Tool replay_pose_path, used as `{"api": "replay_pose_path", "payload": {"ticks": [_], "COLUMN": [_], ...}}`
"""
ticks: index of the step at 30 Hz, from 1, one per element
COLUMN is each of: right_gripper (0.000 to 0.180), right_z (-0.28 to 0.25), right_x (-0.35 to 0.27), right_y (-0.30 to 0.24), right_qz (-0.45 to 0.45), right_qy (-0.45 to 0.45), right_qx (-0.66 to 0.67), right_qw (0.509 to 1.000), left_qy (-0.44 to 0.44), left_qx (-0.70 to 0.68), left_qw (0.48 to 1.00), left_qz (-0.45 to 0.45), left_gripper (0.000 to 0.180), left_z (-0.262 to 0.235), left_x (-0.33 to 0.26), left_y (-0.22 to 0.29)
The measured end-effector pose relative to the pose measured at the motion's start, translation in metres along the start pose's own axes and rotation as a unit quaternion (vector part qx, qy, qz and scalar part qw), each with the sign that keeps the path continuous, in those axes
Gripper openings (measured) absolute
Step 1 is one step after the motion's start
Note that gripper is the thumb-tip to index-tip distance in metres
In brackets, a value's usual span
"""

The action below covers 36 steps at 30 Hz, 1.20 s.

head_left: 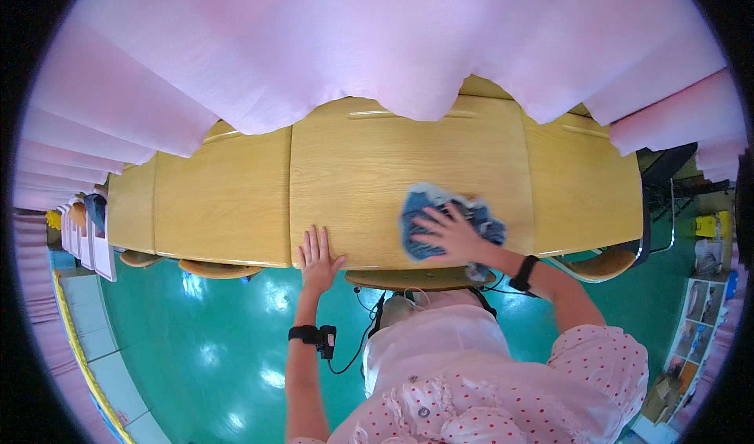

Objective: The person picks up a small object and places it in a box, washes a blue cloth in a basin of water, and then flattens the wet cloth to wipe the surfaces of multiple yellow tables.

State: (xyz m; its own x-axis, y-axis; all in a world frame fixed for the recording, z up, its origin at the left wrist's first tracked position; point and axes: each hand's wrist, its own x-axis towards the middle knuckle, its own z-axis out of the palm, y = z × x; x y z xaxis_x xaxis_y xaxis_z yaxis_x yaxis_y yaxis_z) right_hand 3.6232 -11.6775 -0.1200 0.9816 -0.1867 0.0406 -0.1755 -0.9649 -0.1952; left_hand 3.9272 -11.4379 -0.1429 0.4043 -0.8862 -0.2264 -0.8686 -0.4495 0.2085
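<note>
My left hand (318, 259) lies flat near the front edge of a yellow wood-grain table (361, 161), its fingers stretched out and nothing in it. To its right, my right hand (454, 236) rests palm down on a crumpled blue cloth (420, 244) with pale and dark patches. Its fingers are spread over the cloth, pressing it against the tabletop, and the hand is slightly blurred. One corner of the cloth hangs past the table's front edge. The underside of the palm is hidden.
Similar tables adjoin on the left (224, 193) and right (577, 185). Pink curtains (314, 36) overhang their far edges. A wooden chair (416, 279) stands tucked in before me, with other chairs along the row. A shelf unit (699, 310) stands at right on the green floor (212, 334).
</note>
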Motion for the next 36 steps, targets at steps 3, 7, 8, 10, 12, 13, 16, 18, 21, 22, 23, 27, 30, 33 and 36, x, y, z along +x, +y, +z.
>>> {"api": "replay_pose_path", "payload": {"ticks": [3, 7, 8, 10, 12, 13, 16, 18, 21, 22, 23, 27, 30, 33, 36], "right_gripper": [0.062, 0.064, 0.064, 0.064, 0.065, 0.065, 0.061, 0.057, 0.056, 0.056, 0.055, 0.054, 0.055, 0.054, 0.053], "right_z": [-0.011, -0.033, -0.037, -0.044, -0.026, -0.020, -0.011, -0.007, -0.006, -0.006, -0.004, 0.010, 0.019, 0.020, 0.018], "right_x": [-0.062, -0.087, -0.088, -0.096, -0.111, -0.111, -0.099, -0.075, -0.017, 0.001, 0.022, 0.115, 0.176, 0.236, 0.289], "right_y": [0.063, 0.080, 0.075, 0.060, 0.060, 0.069, 0.095, 0.112, 0.133, 0.138, 0.141, 0.137, 0.129, 0.098, 0.058], "right_qz": [0.216, 0.318, 0.311, 0.377, 0.370, 0.358, 0.355, 0.363, 0.391, 0.386, 0.379, 0.313, 0.209, 0.158, 0.160], "right_qy": [0.012, 0.042, 0.043, -0.015, -0.020, -0.023, -0.040, -0.043, -0.018, -0.023, -0.010, -0.022, 0.062, 0.057, -0.021], "right_qx": [-0.057, -0.086, -0.081, -0.084, -0.049, -0.014, -0.039, -0.096, -0.108, -0.109, -0.106, -0.126, -0.039, 0.108, -0.071], "right_qw": [0.975, 0.943, 0.946, 0.922, 0.927, 0.933, 0.933, 0.926, 0.914, 0.915, 0.919, 0.941, 0.975, 0.980, 0.984], "left_qy": [0.006, 0.017, 0.014, 0.024, 0.032, 0.036, 0.023, 0.024, 0.011, 0.009, 0.007, 0.006, 0.006, 0.026, 0.012], "left_qx": [0.004, 0.012, 0.023, 0.021, 0.068, 0.066, 0.014, 0.008, -0.008, -0.013, -0.017, -0.021, -0.037, -0.033, -0.018], "left_qw": [1.000, 1.000, 1.000, 0.999, 0.997, 0.996, 0.991, 0.990, 0.989, 0.989, 0.989, 0.989, 0.988, 0.987, 0.987], "left_qz": [-0.001, -0.002, -0.002, 0.001, -0.035, -0.042, -0.129, -0.137, -0.146, -0.144, -0.144, -0.147, -0.151, -0.157, -0.159], "left_gripper": [0.079, 0.080, 0.080, 0.081, 0.093, 0.093, 0.117, 0.117, 0.118, 0.118, 0.118, 0.119, 0.120, 0.120, 0.120], "left_z": [0.002, -0.001, -0.004, -0.008, -0.013, -0.013, -0.015, -0.009, -0.007, -0.008, -0.009, -0.002, -0.004, -0.001, -0.005], "left_x": [0.002, -0.001, -0.002, -0.001, 0.000, -0.001, -0.006, -0.008, -0.006, -0.005, -0.005, -0.007, 0.000, -0.004, -0.003], "left_y": [0.001, -0.001, -0.002, -0.006, -0.007, -0.013, -0.037, -0.042, -0.042, -0.038, -0.037, -0.044, -0.038, -0.041, -0.042]}}
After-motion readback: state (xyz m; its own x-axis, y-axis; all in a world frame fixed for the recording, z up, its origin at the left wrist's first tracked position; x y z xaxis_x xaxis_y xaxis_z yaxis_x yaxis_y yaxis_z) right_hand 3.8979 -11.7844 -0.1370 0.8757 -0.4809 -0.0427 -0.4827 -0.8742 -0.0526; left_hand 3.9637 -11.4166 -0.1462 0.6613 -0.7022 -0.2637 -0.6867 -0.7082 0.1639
